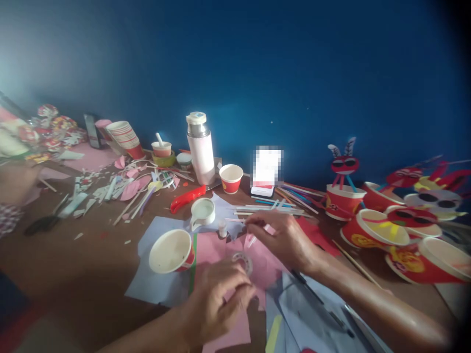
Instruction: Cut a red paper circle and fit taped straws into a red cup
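Observation:
My left hand is curled, its fingertips pinched at a clear tape roll that lies on pink paper. My right hand reaches in from the right, fingers closed near thin sticks and a small pink piece; what it grips is too small to name. A red paper cup lies tilted just left of my hands. A small white cup stands behind it.
A white thermos, a red-handled cutter and another red cup stand behind. Decorated red cups crowd the right side. Paper scraps and stacked cups cover the left. Another person's arm shows at far left.

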Tool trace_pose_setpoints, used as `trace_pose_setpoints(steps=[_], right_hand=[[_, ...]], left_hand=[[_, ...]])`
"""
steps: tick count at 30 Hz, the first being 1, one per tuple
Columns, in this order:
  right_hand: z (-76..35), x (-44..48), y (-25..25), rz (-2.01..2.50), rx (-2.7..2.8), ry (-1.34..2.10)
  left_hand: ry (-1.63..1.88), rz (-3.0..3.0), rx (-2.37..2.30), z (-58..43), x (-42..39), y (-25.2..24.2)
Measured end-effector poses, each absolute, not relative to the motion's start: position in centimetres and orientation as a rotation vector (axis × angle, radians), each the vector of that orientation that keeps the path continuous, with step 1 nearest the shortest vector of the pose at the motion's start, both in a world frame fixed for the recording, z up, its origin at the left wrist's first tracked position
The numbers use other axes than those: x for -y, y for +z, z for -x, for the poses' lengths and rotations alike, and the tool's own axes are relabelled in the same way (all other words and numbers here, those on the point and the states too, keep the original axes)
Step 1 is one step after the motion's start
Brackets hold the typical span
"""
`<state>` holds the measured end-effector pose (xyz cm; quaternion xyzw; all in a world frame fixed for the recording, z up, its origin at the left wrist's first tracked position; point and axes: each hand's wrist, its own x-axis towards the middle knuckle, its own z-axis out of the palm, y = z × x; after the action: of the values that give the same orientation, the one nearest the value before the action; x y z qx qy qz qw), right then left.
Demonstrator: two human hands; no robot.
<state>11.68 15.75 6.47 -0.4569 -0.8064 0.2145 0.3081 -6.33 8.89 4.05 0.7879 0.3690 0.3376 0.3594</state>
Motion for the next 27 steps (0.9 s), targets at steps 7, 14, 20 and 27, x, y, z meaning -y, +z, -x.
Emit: trace_pose_setpoints(steps=[7, 14, 20, 27], right_hand=[[-10.9, -9.9, 8.0, 1.092, 1.947, 0.889], [-11.1, -6.9, 7.9, 1.035, 2.07, 0.732], [-9.9, -4.1, 6.7, 1.01, 2.148, 0.669], [-8.7, -1.7, 5.8, 1.08, 2.308, 0.744]], left_hand=[[0.942, -1.207, -1.068, 5.9, -9.1, 7.0], [1.05, -1.216, -1.11, 5.8, -5.5, 6.4], [1.021, -1.2, -1.17, 6.2, -2.2, 6.0], [0.879, -1.281, -1.428, 10.8, 1.6, 5.7]])
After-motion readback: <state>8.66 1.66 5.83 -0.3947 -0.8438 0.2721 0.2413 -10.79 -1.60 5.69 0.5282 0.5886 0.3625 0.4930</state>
